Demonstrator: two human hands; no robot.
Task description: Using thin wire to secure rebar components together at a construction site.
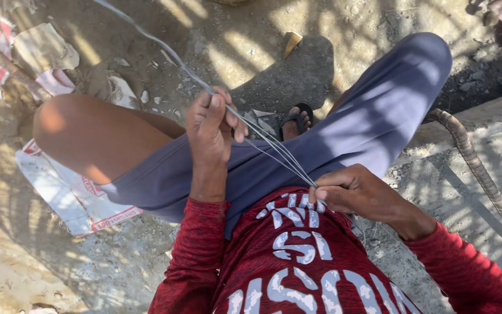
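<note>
Dusty ground (297, 40); both hands (210, 125) (350, 192) pinch wire strands (274, 148).

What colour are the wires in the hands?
The wires look pale silver-grey, best seen in the head view.

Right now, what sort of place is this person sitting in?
Probably an outdoor building site: bare dusty ground, a ribbed steel bar, torn sacks, and thin wires held between both hands.

Thin wire strands (274, 148) looked like bare metal, smooth, dull grey sheen. Ribbed rebar (483, 174) was rusty, rough steel. Shorts (367, 128) were smooth matt cloth, shirt (297, 261) a heathered knit. Ground (251, 46) was gritty concrete and dirt; torn sacks (71, 197) looked like matt paper.
</note>
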